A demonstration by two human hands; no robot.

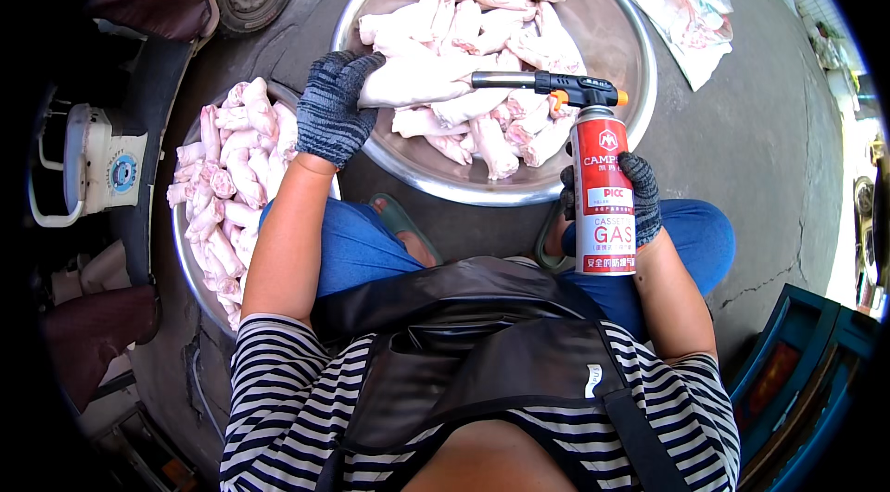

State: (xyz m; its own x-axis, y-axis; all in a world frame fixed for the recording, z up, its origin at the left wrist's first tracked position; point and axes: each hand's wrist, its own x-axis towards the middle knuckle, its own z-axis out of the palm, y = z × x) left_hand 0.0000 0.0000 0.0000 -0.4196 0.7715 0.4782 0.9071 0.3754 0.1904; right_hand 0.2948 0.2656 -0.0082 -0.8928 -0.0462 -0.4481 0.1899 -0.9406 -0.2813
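Torch nozzle at a pig's foot, held over the near part of the big pan.

Head view: left hand (332, 107), gloved, fingers wrapped tight around one end of a pig's foot (422, 82), holding it level above the pile in the large metal pan (640, 75), toward its near-left rim. Right hand (638, 198), gloved, fingers closed round a red gas can (603, 200) held upright off the pan's near edge; black torch head (556, 84) on top, nozzle pointing left and just beside the foot's free end. No flame discernible. Second pan (185, 255) of feet at the left, partly under the forearm. Best done, by judgement: keep can upright, nozzle off the glove, turn foot slowly for even singeing, sweep rather than dwell.
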